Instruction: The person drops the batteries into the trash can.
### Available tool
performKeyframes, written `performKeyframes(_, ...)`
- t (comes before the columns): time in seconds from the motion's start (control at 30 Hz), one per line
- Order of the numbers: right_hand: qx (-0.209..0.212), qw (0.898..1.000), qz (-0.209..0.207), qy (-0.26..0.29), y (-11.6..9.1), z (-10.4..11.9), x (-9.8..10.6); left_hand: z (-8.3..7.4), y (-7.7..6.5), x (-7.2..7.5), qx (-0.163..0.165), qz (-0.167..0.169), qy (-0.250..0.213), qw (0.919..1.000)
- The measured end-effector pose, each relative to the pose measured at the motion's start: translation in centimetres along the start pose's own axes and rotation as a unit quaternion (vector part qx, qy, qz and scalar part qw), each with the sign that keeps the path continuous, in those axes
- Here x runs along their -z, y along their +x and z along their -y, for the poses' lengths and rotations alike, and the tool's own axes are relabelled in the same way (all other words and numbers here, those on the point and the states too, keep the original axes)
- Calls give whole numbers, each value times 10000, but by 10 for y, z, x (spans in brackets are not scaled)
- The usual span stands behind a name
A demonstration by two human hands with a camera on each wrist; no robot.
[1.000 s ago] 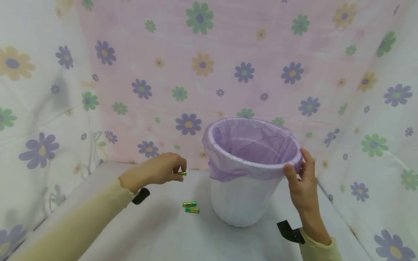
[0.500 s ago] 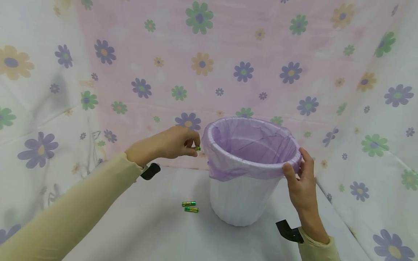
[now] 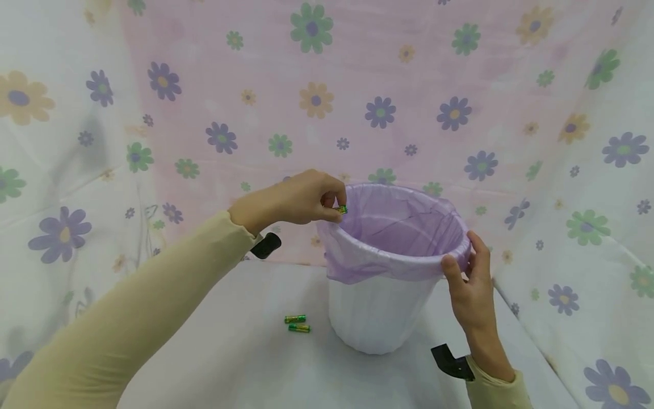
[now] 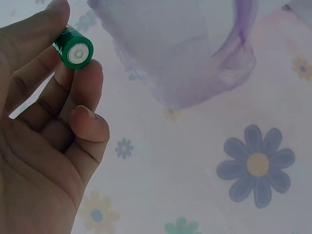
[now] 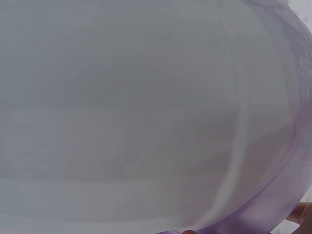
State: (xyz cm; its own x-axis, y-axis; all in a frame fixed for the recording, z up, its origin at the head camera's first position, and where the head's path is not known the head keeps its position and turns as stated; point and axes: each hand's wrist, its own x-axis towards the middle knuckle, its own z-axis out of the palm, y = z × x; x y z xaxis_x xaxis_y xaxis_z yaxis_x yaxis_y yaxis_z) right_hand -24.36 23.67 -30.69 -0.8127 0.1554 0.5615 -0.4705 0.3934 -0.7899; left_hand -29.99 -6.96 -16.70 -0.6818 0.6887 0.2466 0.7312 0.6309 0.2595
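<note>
A green and gold battery [image 4: 74, 48] is pinched between the thumb and fingers of my left hand [image 3: 314, 197]. In the head view that hand is at the left rim of a white trash bin [image 3: 380, 318], with the battery's end just over the rim. A purple bag [image 3: 398, 227] lines the bin and folds down over its outside. My right hand [image 3: 472, 295] grips the bin's right rim, thumb in front, through the bag. Most of the right wrist view is filled by the bin's wall [image 5: 122, 122].
Two more green and gold batteries, an upper one [image 3: 294, 319] and a lower one [image 3: 299, 328], lie close together on the white tabletop [image 3: 245, 352], left of the bin's base. Flower-patterned cloth [image 3: 230, 85] encloses the back and sides.
My left hand has risen and moved right with the battery, from above the table to the bin's left rim. The right hand and the bin have stayed in place.
</note>
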Motion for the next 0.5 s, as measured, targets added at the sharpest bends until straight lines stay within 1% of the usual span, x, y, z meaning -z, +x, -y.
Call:
performKeyframes(0.13, -2, 10000, 5, -5, -1, 0, -1, -4, 11, -6, -25, 23, -103, 9999)
performKeyframes(0.33, 22, 10000, -59, -9, 1, -1, -1, -12, 32, -17, -265, -45, -107, 9996)
performKeyframes(0.5, -12, 10000, -49, -37, 1, 0, 0, -17, 49, -28, -410, -23, -127, 9991)
